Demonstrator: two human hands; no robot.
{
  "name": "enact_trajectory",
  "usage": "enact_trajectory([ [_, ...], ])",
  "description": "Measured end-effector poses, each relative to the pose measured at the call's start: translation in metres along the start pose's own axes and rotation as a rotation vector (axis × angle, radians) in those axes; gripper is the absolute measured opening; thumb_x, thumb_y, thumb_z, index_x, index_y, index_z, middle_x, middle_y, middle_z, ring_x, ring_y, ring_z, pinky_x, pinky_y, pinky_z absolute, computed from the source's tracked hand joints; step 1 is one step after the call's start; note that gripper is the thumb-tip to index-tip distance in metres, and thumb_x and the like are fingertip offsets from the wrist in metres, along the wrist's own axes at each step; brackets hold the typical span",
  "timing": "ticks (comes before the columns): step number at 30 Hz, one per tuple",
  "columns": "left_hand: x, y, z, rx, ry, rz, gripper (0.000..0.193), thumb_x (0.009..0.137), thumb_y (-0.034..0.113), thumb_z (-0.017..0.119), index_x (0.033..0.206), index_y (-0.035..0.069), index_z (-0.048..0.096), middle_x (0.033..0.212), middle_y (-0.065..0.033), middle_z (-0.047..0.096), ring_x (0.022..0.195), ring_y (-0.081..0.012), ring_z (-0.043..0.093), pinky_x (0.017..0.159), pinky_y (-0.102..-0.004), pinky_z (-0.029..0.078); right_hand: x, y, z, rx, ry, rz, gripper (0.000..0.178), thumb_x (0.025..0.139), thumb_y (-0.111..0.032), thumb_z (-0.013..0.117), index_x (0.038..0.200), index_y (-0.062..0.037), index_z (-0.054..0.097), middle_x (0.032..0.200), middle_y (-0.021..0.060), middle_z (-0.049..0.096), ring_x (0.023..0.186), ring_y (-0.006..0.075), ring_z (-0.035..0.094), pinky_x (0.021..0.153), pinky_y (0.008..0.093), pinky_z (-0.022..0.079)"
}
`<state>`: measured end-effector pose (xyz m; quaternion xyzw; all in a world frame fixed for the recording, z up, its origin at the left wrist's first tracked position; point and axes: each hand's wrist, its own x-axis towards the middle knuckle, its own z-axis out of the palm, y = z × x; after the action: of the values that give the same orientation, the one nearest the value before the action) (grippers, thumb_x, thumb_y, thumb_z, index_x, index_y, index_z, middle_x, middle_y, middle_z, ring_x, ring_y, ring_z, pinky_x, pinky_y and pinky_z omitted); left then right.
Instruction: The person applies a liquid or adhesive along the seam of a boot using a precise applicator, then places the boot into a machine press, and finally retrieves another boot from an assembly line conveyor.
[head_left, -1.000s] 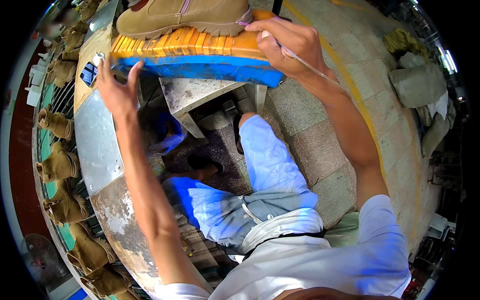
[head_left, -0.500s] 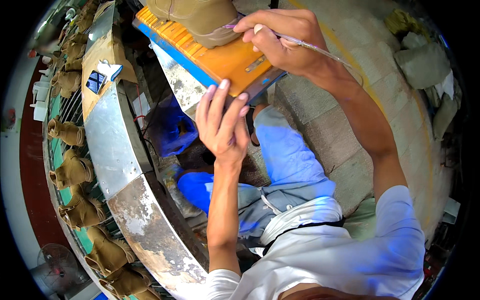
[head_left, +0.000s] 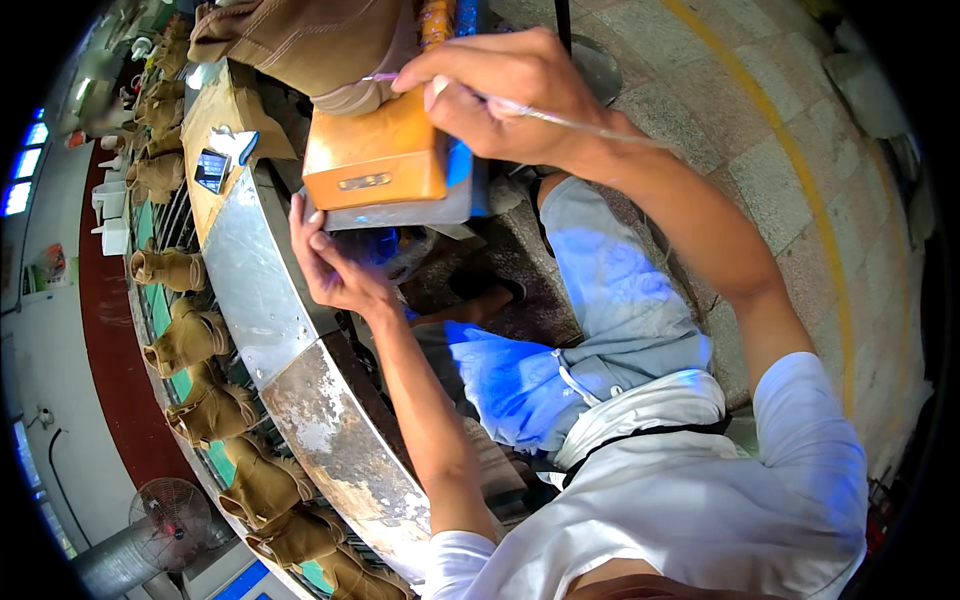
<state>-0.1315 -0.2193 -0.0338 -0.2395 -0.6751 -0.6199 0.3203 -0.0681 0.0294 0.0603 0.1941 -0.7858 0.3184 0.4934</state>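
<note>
My right hand (head_left: 520, 95) is closed in a pinch around a slim clear pen (head_left: 565, 122). Its purplish tip meets the lower edge of a tan suede shoe (head_left: 310, 45), just above the pale sole. The shoe is cut off by the top of the view. It rests on an orange block (head_left: 370, 155) with a small metal slot plate at its end and a blue-grey base (head_left: 410, 210) beneath. My left hand (head_left: 345, 275) has its fingers stretched out, with the fingertips against the left corner of the base and block.
On my left runs a metal-edged bench (head_left: 245, 280) carrying cardboard, a phone (head_left: 212, 170) and a white-and-blue item. Beyond it, several tan shoes (head_left: 190, 335) line a green conveyor (head_left: 160, 300). A fan (head_left: 172, 525) stands at the lower left. Tiled floor (head_left: 740, 120) lies to the right.
The orange block and shoe have swung round, so the block's slotted end now faces me. Both hands sit further left; the pen tip is still at the shoe's lower edge.
</note>
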Motion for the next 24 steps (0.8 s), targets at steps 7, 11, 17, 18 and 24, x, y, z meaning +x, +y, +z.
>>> enact_trajectory([
  [7,0.063,0.000,-0.014,0.274,-0.263,-0.278,0.059,0.114,0.046,0.038,0.141,-0.002,0.060,0.144,-0.0199,0.061,0.130,-0.0220,0.058,0.109,-0.0333,0.045,0.008,0.024,0.020,-0.114,-0.018,-0.139,0.023,0.082,-0.007,0.069,0.104,-0.0073,0.075,0.083,0.0093,0.073,0.059,0.0239,0.067,0.055,0.0350,0.054],
  [11,0.055,0.020,0.006,0.206,-0.230,-0.377,0.067,0.114,0.050,0.029,0.148,-0.002,0.055,0.136,-0.0199,0.065,0.127,-0.0230,0.059,0.110,-0.0336,0.041,0.012,0.048,0.012,-0.198,-0.031,-0.082,0.016,0.088,-0.017,0.067,0.099,-0.0114,0.077,0.078,0.0038,0.074,0.063,0.0233,0.071,0.058,0.0370,0.057],
  [17,0.060,-0.002,0.004,0.422,-0.230,-0.273,0.063,0.115,0.043,0.032,0.145,-0.008,0.054,0.136,-0.0240,0.065,0.124,-0.0289,0.063,0.107,-0.0389,0.047,0.018,0.054,-0.011,-0.257,-0.093,-0.077,0.020,0.090,-0.019,0.064,0.104,-0.0110,0.076,0.085,0.0059,0.076,0.065,0.0245,0.072,0.060,0.0369,0.058],
  [18,0.061,-0.002,0.004,0.397,-0.227,-0.275,0.062,0.115,0.043,0.032,0.145,-0.008,0.054,0.136,-0.0238,0.065,0.124,-0.0285,0.063,0.107,-0.0386,0.047,0.018,0.055,-0.014,-0.267,-0.109,-0.073,0.021,0.090,-0.019,0.064,0.105,-0.0109,0.076,0.086,0.0060,0.077,0.066,0.0244,0.072,0.061,0.0367,0.058],
  [24,0.067,-0.018,0.000,0.449,-0.218,-0.249,0.061,0.115,0.042,0.029,0.147,-0.003,0.056,0.123,-0.0157,0.071,0.102,-0.0192,0.066,0.088,-0.0322,0.053,0.007,0.068,-0.030,-0.276,-0.053,-0.020,0.022,0.089,-0.021,0.066,0.106,-0.0105,0.076,0.084,0.0064,0.076,0.066,0.0227,0.072,0.062,0.0354,0.058],
])
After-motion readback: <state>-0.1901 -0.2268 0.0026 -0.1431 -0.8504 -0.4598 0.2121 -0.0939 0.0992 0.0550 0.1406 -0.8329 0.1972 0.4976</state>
